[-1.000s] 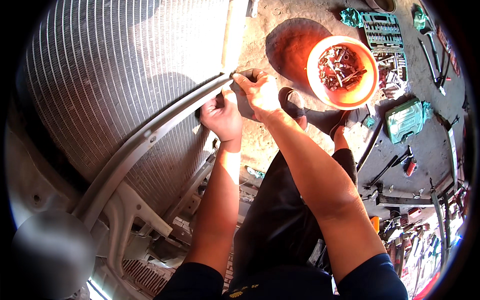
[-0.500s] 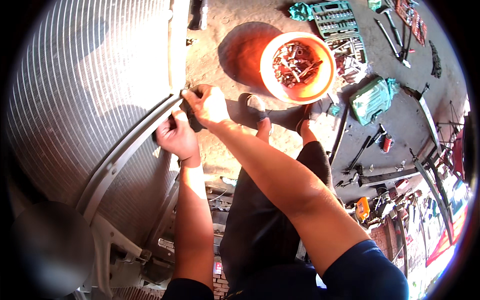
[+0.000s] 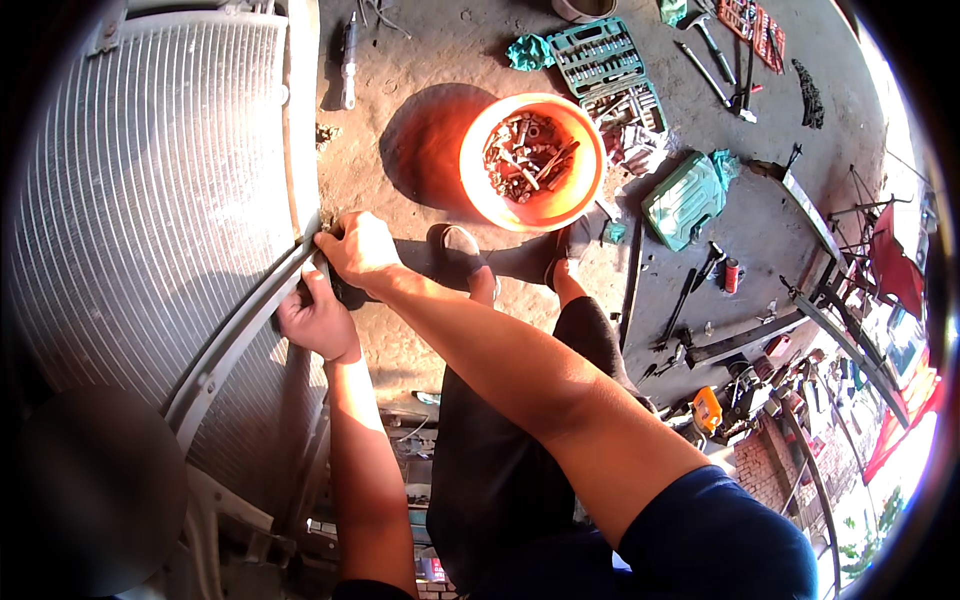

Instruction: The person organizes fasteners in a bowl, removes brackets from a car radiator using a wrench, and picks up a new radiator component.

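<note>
A grey curved metal bar (image 3: 215, 375) crosses the front of a large finned radiator (image 3: 150, 180) on my left. My left hand (image 3: 318, 312) is closed just under the bar's upper end, thumb pointing up against its edge, fingers curled and partly hidden. Above it, my right hand (image 3: 360, 248) is closed too, thumb and fingertips pinched at the spot where the bar meets the pale upright edge strip (image 3: 302, 130). Anything small between the fingers of either hand is hidden.
An orange bucket (image 3: 590, 185) of bolts and metal bits stands beyond my feet. Around it lie an open green socket set (image 3: 598, 60), a green case (image 3: 688, 200), a hammer (image 3: 712, 45) and a dark red can (image 3: 731, 276). A blurred dark round shape (image 3: 100, 490) fills the lower left.
The whole view has shifted, so floor items and hands appear further left and lower. Both hands stay at the bar's upper end, with their grips much the same.
</note>
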Demonstrator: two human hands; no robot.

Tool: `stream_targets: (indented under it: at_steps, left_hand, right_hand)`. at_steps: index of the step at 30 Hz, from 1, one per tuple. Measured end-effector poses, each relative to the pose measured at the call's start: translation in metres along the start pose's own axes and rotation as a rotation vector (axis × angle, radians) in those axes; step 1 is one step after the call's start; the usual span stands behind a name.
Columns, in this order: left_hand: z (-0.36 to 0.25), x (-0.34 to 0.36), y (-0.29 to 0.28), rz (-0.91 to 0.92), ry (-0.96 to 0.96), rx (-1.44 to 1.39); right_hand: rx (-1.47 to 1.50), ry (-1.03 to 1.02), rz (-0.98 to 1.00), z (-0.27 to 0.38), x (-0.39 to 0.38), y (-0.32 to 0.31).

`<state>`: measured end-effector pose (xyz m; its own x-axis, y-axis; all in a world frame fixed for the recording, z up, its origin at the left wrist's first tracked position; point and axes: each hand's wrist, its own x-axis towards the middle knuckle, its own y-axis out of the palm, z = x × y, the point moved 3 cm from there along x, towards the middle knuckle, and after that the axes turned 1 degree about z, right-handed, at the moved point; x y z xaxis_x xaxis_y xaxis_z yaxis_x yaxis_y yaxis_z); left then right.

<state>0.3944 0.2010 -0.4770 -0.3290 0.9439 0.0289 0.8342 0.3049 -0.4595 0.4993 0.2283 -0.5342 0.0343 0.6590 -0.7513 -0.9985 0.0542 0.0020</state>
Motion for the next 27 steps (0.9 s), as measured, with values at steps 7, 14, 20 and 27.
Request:
stream_targets:
  at_steps: [7,14,20,27]
  left_hand:
    - [-0.003,0.001,0.001,-0.026,0.024,0.112]
    - [0.000,0.001,-0.002,0.006,0.018,0.055]
    - [0.000,-0.001,-0.003,0.019,-0.071,0.119]
    - [0.005,0.002,-0.004,0.005,-0.004,0.119]
  right_hand:
    - [-0.311,-0.228,0.028,0.001,0.013,0.009]
    - [-0.607,-0.501,0.207,-0.004,0.023,0.020]
    - [-0.618,-0.490,0.352,0.002,0.021,0.010]
    - [-0.441,-0.399,0.326,-0.008,0.024,0.011]
